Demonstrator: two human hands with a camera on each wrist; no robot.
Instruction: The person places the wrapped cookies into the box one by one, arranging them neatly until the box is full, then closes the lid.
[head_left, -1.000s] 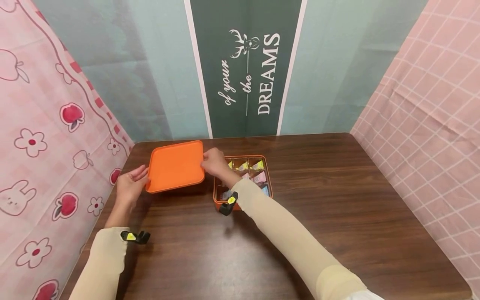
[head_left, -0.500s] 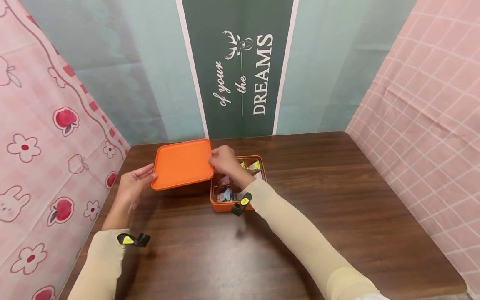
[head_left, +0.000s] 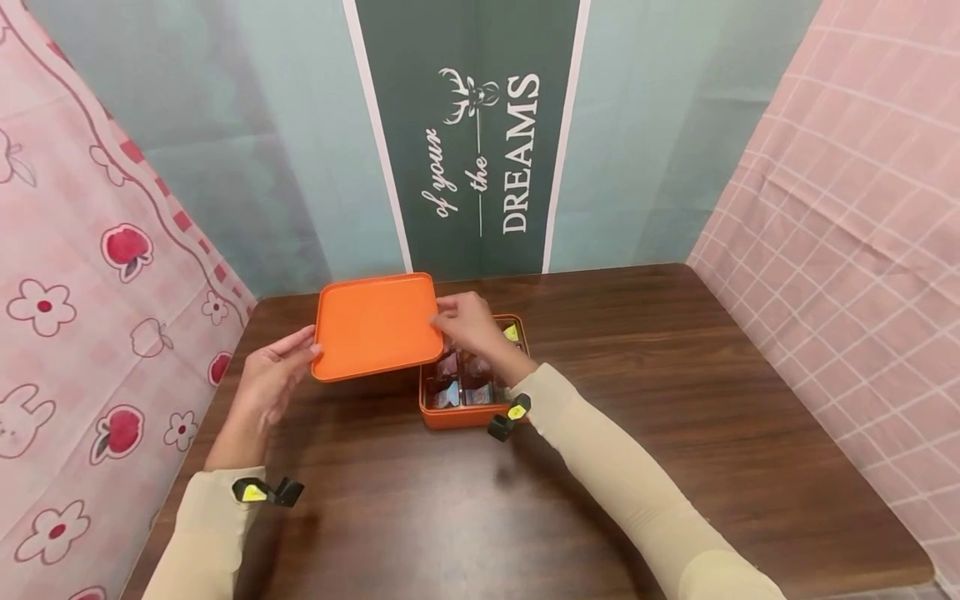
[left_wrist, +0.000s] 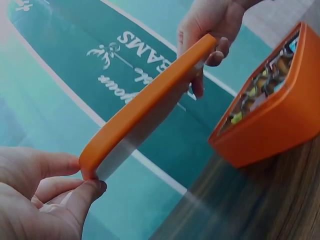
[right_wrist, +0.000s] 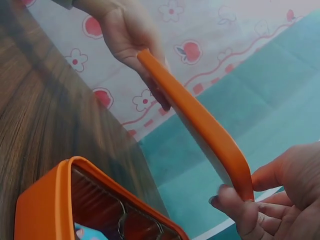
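An orange square lid (head_left: 375, 327) is held up in the air between both hands. My left hand (head_left: 272, 375) pinches its left edge between thumb and fingers. At its right edge, my right hand (head_left: 474, 327) pinches it the same way. Below and to the right stands an orange box (head_left: 468, 417) on the table, its top uncovered. Inside are compartments with small wrapped candies (head_left: 447, 393), some blue, some pink, some yellow. The lid's near right corner overlaps the box's left side in the head view, and my right forearm hides part of the box.
The brown wooden table (head_left: 660, 400) reaches back to a green and teal cloth backdrop (head_left: 480, 167). A pink printed curtain (head_left: 90, 333) borders the left side, a pink checked one (head_left: 847, 250) the right.
Both hands have carried the lid to the right, nearer to the box. The right hand has shifted across it, uncovering the box's near left compartments. The head view has turned slightly.
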